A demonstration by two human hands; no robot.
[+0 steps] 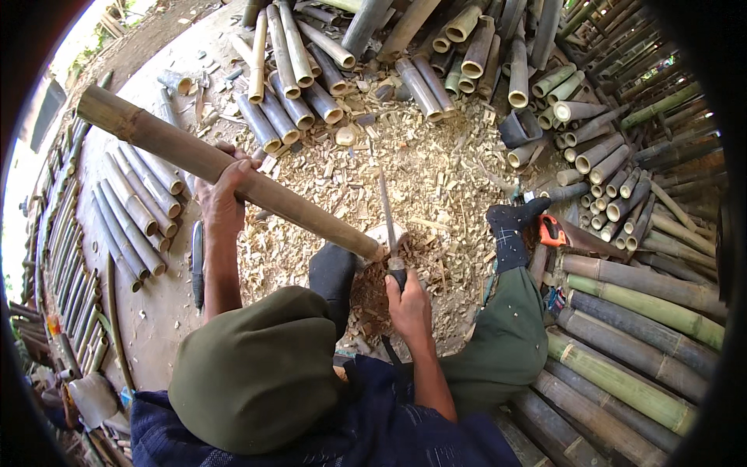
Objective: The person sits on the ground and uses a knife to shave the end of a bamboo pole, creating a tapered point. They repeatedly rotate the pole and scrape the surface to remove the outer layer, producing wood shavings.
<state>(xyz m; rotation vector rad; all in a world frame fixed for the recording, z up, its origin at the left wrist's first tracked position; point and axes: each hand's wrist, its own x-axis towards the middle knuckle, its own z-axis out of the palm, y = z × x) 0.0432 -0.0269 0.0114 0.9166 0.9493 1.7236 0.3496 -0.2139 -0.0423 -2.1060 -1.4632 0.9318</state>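
Note:
My left hand [224, 189] is wrapped round a long brown bamboo pole [303, 212]. The pole slants from the upper left down to a pale round wood block [399, 231] between my feet, its lower end at the block. My right hand [410, 303] grips the dark handle of a long knife [387, 206]. Its narrow blade points away from me and passes close beside the pole's lower end. Whether blade and bamboo touch, I cannot tell.
Wood chips [436, 175] cover the ground. Cut bamboo tubes [284, 109] lie at the far side, the left and the right. An orange-handled saw [552, 231] rests by my right foot, near thick bamboo poles [634, 311]. A black bucket [520, 128] stands at the far right.

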